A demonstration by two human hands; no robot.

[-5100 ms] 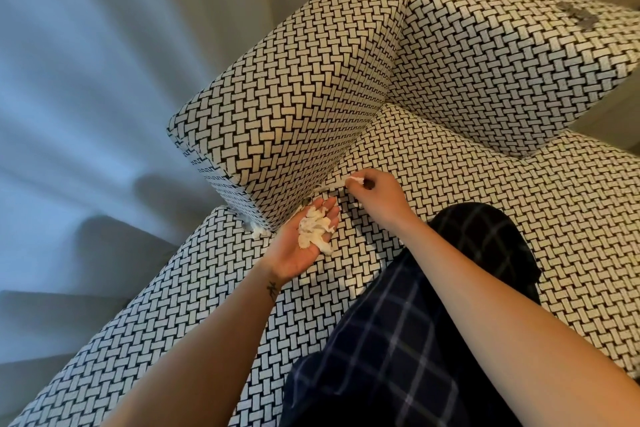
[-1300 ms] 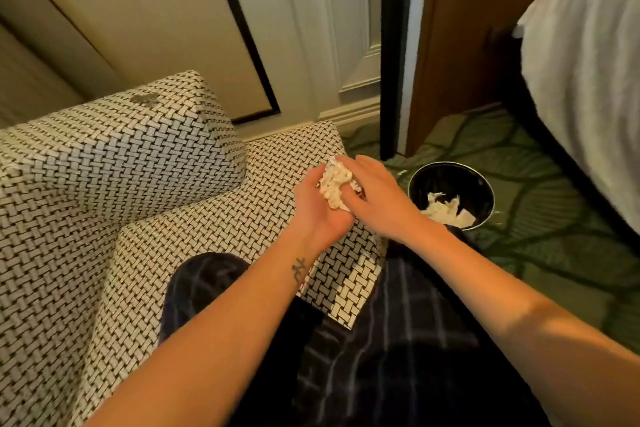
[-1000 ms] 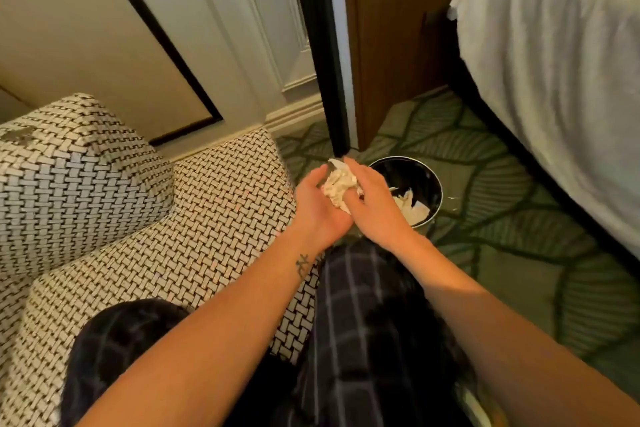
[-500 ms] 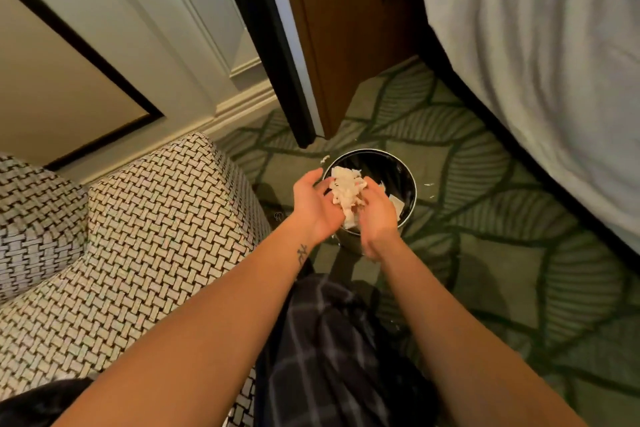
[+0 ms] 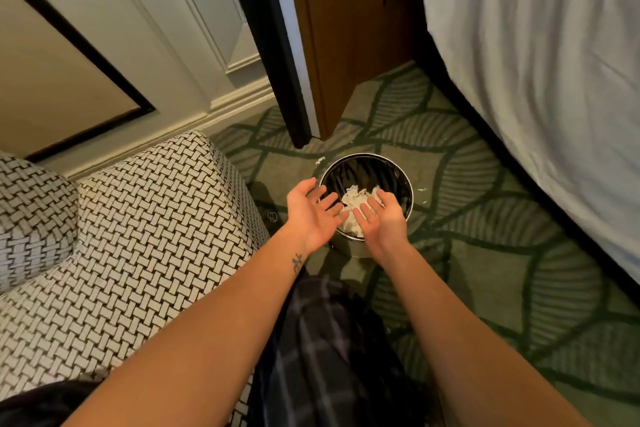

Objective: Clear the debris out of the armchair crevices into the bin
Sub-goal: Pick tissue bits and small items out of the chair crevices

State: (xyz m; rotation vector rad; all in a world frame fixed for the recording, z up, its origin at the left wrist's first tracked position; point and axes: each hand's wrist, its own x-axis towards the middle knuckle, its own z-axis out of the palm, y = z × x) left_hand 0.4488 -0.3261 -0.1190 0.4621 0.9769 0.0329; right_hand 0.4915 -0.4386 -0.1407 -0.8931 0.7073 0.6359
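A small round bin (image 5: 398,173) with a black liner stands on the carpet beside the armchair (image 5: 121,236), which has a black-and-white woven cover. White paper debris (image 5: 353,201) lies inside the bin. My left hand (image 5: 311,213) hovers palm up over the bin's left rim, fingers straight, holding nothing. My right hand (image 5: 382,218) is over the bin's near side, fingers spread and empty. A few white scraps (image 5: 320,160) lie on the carpet by the rim.
Green leaf-patterned carpet (image 5: 485,253) surrounds the bin. A bed with white sheets (image 5: 536,80) runs along the right. A wooden door (image 5: 346,28) and black frame stand behind the bin. My plaid-trousered leg (image 5: 329,357) is below my arms.
Both hands carried the wad of white debris from the armchair to over the bin, then spread apart. The debris dropped into the bin and both palms are now empty.
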